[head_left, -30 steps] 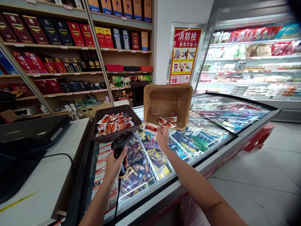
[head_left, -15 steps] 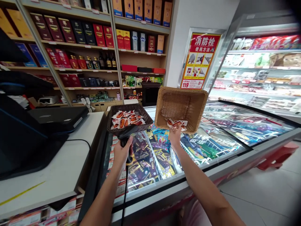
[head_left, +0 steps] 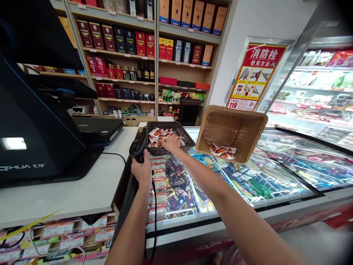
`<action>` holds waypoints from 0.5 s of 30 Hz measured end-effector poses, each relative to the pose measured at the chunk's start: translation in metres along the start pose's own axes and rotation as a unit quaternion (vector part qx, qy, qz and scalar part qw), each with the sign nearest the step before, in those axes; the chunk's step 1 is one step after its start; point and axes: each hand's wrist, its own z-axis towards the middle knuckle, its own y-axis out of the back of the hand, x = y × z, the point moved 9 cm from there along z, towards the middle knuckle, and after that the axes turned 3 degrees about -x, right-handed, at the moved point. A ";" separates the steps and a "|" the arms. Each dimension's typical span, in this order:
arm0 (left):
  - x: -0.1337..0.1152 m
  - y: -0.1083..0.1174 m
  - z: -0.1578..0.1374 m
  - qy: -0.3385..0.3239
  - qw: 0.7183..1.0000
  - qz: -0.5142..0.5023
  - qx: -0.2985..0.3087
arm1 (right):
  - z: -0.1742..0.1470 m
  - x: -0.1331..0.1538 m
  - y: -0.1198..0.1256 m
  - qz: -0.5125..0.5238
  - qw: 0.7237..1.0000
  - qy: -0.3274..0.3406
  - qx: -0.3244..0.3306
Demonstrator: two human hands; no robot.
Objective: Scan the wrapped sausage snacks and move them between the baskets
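My left hand [head_left: 142, 168] is wrapped around the handle of a black barcode scanner [head_left: 137, 145], held up at the left edge of the freezer. A dark brown woven basket [head_left: 187, 137] beyond it holds several wrapped sausages [head_left: 156, 133]. My right hand [head_left: 171, 143] reaches into this basket, its fingers bent down and closed on a wrapped sausage among the pile; the fingertips are partly hidden. To the right, a tan woven basket [head_left: 234, 121] stands tilted toward me, with a few wrapped sausages [head_left: 220, 151] at its lower side.
Both baskets rest on the glass-topped chest freezer [head_left: 179, 191], with packaged goods beneath. A white counter [head_left: 91, 176] carrying a dark register screen [head_left: 33, 129] is at left. The scanner's cable [head_left: 155, 221] hangs down in front. Shelves of boxed bottles [head_left: 121, 40] line the back wall.
My right hand has left the sausages in the tan basket and moved left into the dark basket. The scanner in my left hand has turned more upright. The view has swung left.
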 end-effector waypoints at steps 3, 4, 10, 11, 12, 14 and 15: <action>0.004 -0.005 -0.001 -0.006 1.000 0.008 0.006 | 0.004 0.005 -0.015 0.016 0.997 -0.057 0.044; 0.006 -0.007 -0.001 -0.008 1.000 0.010 0.016 | 0.004 0.003 -0.013 0.027 0.997 -0.069 0.038; 0.009 -0.034 -0.012 -0.008 0.992 -0.016 0.122 | -0.010 -0.050 0.050 0.085 0.991 -0.042 -0.096; 0.007 -0.041 -0.017 -0.002 0.988 -0.031 0.150 | -0.016 -0.065 0.059 0.090 0.990 -0.038 -0.105; 0.005 -0.049 -0.024 0.005 0.982 -0.047 0.181 | -0.022 -0.080 0.068 0.092 0.989 -0.036 -0.112; 0.001 -0.065 -0.041 0.018 0.966 -0.070 0.248 | -0.038 -0.110 0.084 0.088 0.987 -0.031 -0.132; -0.001 -0.072 -0.050 0.021 0.957 -0.072 0.281 | -0.046 -0.123 0.090 0.083 0.986 -0.028 -0.143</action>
